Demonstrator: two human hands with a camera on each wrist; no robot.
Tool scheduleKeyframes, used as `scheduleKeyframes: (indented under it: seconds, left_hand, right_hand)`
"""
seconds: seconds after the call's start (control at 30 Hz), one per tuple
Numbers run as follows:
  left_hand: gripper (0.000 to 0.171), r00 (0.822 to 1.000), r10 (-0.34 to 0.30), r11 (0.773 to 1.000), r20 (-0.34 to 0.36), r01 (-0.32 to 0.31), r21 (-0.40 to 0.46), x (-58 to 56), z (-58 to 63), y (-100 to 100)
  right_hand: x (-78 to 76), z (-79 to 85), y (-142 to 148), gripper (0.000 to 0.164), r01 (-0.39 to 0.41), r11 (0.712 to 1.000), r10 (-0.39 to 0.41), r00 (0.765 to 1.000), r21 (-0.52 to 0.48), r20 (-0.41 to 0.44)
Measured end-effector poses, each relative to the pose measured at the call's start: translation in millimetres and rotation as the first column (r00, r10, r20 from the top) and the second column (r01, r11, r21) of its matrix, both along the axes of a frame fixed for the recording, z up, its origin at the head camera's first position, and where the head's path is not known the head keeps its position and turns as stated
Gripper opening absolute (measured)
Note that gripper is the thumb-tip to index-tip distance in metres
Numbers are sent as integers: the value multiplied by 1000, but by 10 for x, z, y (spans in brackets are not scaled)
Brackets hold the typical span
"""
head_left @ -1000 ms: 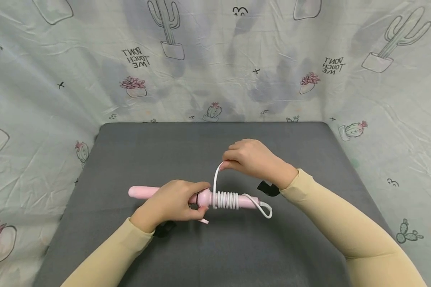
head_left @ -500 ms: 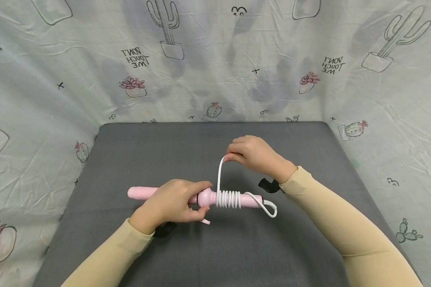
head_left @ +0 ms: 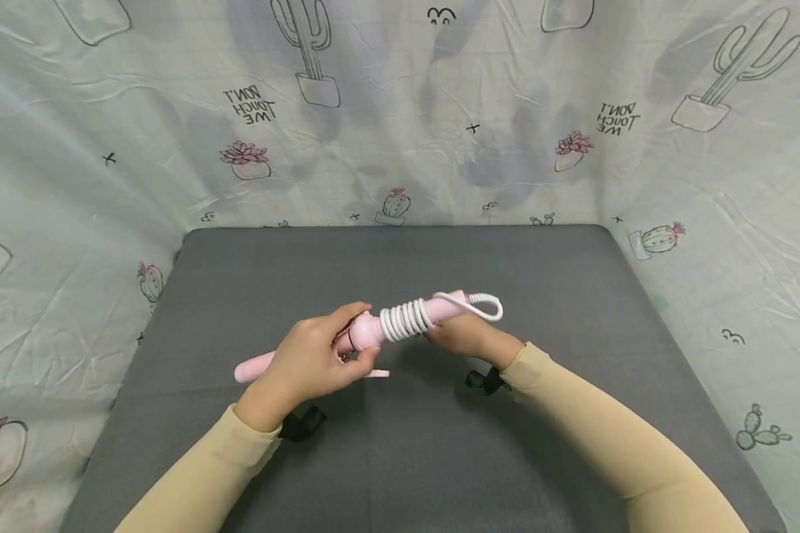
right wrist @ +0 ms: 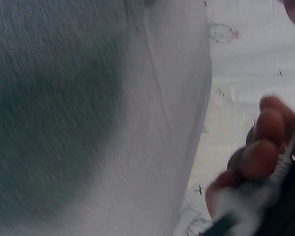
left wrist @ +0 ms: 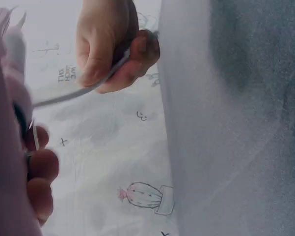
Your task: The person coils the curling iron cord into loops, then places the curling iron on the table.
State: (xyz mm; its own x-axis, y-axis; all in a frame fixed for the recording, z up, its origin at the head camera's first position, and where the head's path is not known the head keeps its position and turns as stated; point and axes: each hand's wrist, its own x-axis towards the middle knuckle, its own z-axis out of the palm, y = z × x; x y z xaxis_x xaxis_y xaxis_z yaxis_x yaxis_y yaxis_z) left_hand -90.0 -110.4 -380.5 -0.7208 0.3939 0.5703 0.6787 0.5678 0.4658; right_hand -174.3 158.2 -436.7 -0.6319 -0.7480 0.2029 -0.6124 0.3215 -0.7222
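A pink curling iron (head_left: pixel 367 331) is held tilted above the table, its right end raised. My left hand (head_left: pixel 310 352) grips it around the middle, thumb below and fingers over the top. Several coils of white cord (head_left: pixel 405 320) are wound around the handle, and a loop of cord sticks out at the far right end. Partly hidden under the handle is my right hand (head_left: pixel 472 337). In the left wrist view that right hand (left wrist: pixel 110 51) holds the cord (left wrist: pixel 71 96) pulled away from the iron, fingers curled around it. A blurred white piece (right wrist: pixel 243 206) shows by its fingers in the right wrist view.
Beneath both hands lies a grey table (head_left: pixel 400 459) with rounded far corners. A pale curtain (head_left: pixel 400 118) printed with cacti hangs behind it and along both sides. Black straps (head_left: pixel 304 424) show at both wrists.
My right hand has gone from above the handle down beneath it with the cord. The curling iron's handle end has swung up and away, and the left hand still grips it.
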Motion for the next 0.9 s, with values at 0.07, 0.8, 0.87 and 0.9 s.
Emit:
scheduleKeyframes:
  seconds: [0.07,0.8,0.87,0.9]
  left_hand:
    - [45,998,62,996,24,-63,64,-20,2,-11]
    - [52,936,347,929,55,-335,-155,-238,-292,-55]
    - [52,937,342,921,74,-319,-225,-228,-292,-42]
    - [51,937,338,916,88,-306,-259,-225,-299,-36]
  right_hand:
    - [87,10,-49,30,47,998,-47,999,30,-16]
    - [730,434,-284,13,222,914,-28,870,340,-493]
    - [744,494,-271,11,220,911,10,833,348,-553]
    - [745,525,-267,8,216,911,31,815,352,-579]
